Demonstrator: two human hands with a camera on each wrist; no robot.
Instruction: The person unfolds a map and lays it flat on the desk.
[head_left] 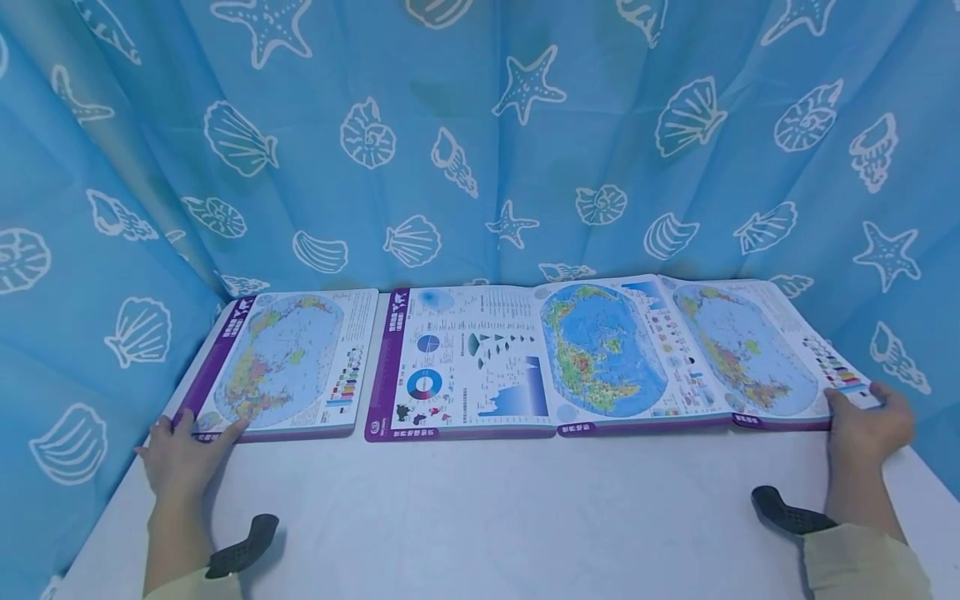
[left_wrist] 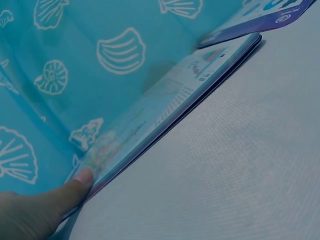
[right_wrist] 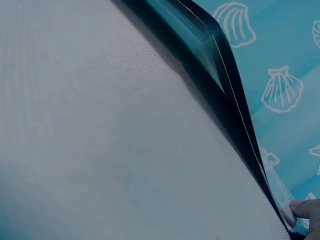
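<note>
A folded map with a purple spine strip lies flat at the left. My left hand grips its near left corner, the thumb lying on the printed face in the left wrist view. To the right, a fold-out map is spread into three panels with charts, a relief map and a world map. My right hand holds the near right corner of its last panel, with the thumb on the glossy surface in the right wrist view. The fold-out's near edge shows raised off the table at a crease there.
Both maps lie along the far side of a white table. Behind and at both sides hangs a blue curtain with white shells and starfish. A dark curved device is on the left wrist and another on the right.
</note>
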